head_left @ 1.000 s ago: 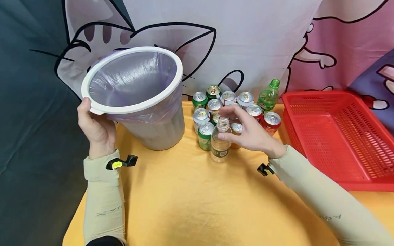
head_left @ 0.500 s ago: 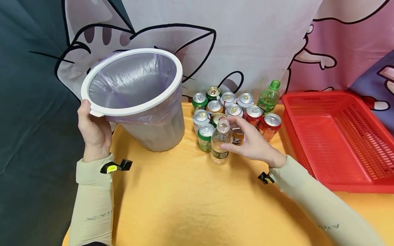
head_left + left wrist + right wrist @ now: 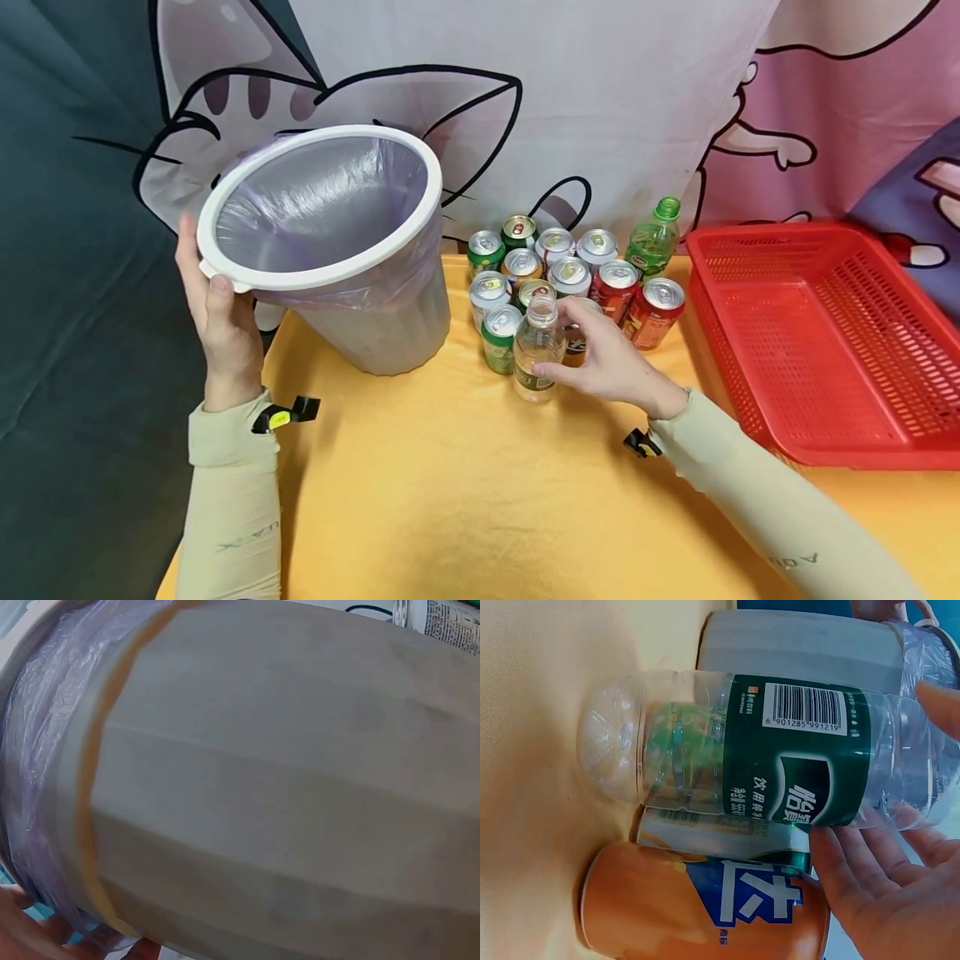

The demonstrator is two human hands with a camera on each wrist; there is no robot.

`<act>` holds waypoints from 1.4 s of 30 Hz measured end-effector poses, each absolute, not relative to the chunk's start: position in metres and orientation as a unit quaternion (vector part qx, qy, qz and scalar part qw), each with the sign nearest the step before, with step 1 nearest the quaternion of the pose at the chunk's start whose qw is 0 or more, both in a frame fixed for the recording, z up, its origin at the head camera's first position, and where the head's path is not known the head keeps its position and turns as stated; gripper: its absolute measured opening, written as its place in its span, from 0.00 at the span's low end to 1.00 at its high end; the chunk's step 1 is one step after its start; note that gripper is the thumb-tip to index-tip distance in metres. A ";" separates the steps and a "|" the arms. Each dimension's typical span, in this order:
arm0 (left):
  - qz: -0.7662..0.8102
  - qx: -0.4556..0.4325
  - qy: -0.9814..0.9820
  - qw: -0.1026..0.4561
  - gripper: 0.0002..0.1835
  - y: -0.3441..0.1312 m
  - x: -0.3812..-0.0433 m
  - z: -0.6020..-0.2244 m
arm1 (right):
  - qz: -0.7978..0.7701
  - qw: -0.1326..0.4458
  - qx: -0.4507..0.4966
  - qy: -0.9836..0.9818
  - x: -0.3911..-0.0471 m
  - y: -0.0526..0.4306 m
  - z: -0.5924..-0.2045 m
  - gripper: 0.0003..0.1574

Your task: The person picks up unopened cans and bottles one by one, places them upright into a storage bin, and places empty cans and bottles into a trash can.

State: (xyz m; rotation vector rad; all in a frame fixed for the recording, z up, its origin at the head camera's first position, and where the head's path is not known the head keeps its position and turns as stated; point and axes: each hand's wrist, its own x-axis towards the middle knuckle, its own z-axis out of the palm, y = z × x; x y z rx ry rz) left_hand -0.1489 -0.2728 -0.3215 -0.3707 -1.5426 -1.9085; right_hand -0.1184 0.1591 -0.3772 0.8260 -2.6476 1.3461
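Note:
My left hand (image 3: 228, 346) holds the white rim of a grey trash bin (image 3: 382, 329), thumb at the rim's edge. The bin leans toward me, with a thin purple liner (image 3: 322, 200) inside it. In the left wrist view, fingers (image 3: 34, 930) curl at the liner's folded edge. My right hand (image 3: 607, 362) grips a clear plastic bottle (image 3: 682, 742) with a green label, thumb on one side and fingers on the other. The bottle stands upright and uncapped on the table. Just beside it is an orange soda can (image 3: 652, 900), partly covered by my hand in the head view.
Several drink cans (image 3: 570, 273) stand packed together behind the bottle. A green plastic bottle (image 3: 654, 237) is at their back right. The red basket (image 3: 847, 450) sits at the right on the yellow-covered table (image 3: 465, 508). A printed cloth (image 3: 630, 100) hangs behind.
My right hand has come down and closed around the clear bottle, uncovering cans behind it. My left hand has shifted on the rim, one finger now pointing up beside it.

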 end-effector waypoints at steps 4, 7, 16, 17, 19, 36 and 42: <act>-0.728 -0.145 -0.587 0.324 0.52 -0.271 -0.148 -0.322 | 0.431 0.038 0.272 -0.860 -0.118 0.160 -0.375 0.41; -0.728 -0.144 -0.587 0.323 0.53 -0.270 -0.149 -0.322 | 0.434 0.036 0.278 -0.856 -0.119 0.162 -0.369 0.41; -0.730 -0.140 -0.587 0.321 0.53 -0.269 -0.149 -0.321 | 0.468 0.004 0.257 -0.846 -0.126 0.170 -0.332 0.38; -0.730 -0.140 -0.586 0.322 0.53 -0.270 -0.149 -0.322 | 0.476 0.000 0.254 -0.842 -0.127 0.170 -0.327 0.38; -0.730 -0.140 -0.586 0.323 0.52 -0.270 -0.149 -0.322 | 0.499 -0.010 0.247 -0.830 -0.129 0.171 -0.315 0.36; -0.728 -0.137 -0.587 0.326 0.53 -0.270 -0.147 -0.323 | 0.712 -0.022 0.208 -0.670 -0.146 0.165 -0.235 0.25; -0.728 -0.131 -0.587 0.327 0.53 -0.271 -0.147 -0.323 | 0.771 -0.017 0.225 -0.596 -0.152 0.148 -0.219 0.14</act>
